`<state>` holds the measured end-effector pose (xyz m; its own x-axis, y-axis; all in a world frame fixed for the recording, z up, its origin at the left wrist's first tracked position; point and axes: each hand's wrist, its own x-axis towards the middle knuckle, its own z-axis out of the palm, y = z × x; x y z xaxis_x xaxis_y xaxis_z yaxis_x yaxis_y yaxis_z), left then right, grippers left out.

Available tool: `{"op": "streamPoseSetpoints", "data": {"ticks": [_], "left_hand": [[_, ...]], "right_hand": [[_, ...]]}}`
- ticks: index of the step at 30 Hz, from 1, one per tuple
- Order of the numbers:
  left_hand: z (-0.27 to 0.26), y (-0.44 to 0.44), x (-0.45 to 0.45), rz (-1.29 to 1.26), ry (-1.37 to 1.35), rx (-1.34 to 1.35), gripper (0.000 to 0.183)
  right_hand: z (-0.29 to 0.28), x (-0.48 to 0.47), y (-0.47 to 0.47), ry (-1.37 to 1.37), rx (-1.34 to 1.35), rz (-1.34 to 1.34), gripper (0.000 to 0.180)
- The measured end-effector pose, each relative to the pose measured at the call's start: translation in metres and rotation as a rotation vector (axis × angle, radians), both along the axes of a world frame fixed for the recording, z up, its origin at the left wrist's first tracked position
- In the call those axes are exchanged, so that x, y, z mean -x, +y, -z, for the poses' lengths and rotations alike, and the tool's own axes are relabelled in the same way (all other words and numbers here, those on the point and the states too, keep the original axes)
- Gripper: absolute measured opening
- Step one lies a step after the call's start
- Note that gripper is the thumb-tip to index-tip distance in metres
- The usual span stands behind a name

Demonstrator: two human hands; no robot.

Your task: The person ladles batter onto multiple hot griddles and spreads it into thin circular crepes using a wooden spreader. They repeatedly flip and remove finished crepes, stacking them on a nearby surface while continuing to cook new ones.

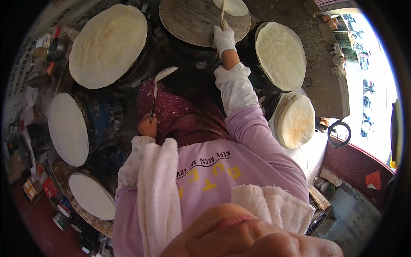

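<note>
My left hand point(148, 126), bare, grips the dark handle of a metal ladle point(166, 73). The ladle's pale, batter-smeared end points away from me above the checked maroon apron point(173, 112). In a white knitted glove, my right hand point(224, 39) reaches over the near edge of a round griddle point(192, 22). It is closed around a thin pale stick point(222, 12), whose far end is cut off by the picture's top. Beside the stick, a pale patch of batter point(236, 7) lies on the brownish griddle surface.
Large thin flatbreads cover griddles at upper left point(109, 46), left point(68, 128), lower left point(92, 196) and right point(280, 56). A stack of flatbreads point(297, 121) stands by my right elbow. A metal bowl point(57, 49) sits far left. Beyond the worktop point(327, 93), parked two-wheelers show outside.
</note>
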<state>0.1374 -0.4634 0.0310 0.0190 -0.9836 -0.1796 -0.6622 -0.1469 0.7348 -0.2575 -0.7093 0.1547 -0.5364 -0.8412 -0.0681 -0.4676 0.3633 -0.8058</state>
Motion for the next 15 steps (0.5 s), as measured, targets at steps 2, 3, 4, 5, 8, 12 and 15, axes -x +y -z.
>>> {"op": "streamPoseSetpoints", "data": {"ticks": [2,3,4,5,8,12,15], "left_hand": [[0.0,-0.003,-0.008,0.004,-0.034,-0.029,0.023],[0.005,-0.004,-0.012,0.007,-0.038,-0.023,0.023],[0.01,-0.004,-0.013,0.012,-0.035,-0.017,0.023],[0.014,-0.005,-0.009,0.016,-0.006,0.01,0.022],[0.019,-0.003,-0.013,-0.019,0.017,0.072,0.021],[0.014,-0.007,-0.013,-0.016,0.022,-0.008,0.019],[0.013,-0.01,-0.012,-0.01,0.011,0.038,0.019]], "right_hand": [[0.006,0.007,0.002,-0.017,0.073,-0.058,0.052],[0.001,0.017,0.011,0.079,0.069,-0.056,0.052],[0.001,0.027,0.024,0.132,0.02,-0.035,0.056],[0.035,0.057,0.036,0.097,0.177,0.013,0.057],[0.029,0.061,0.048,0.327,0.007,0.003,0.056],[0.01,0.035,-0.004,0.257,-0.075,-0.052,0.051],[0.019,0.006,-0.033,0.004,0.026,-0.099,0.05]]}}
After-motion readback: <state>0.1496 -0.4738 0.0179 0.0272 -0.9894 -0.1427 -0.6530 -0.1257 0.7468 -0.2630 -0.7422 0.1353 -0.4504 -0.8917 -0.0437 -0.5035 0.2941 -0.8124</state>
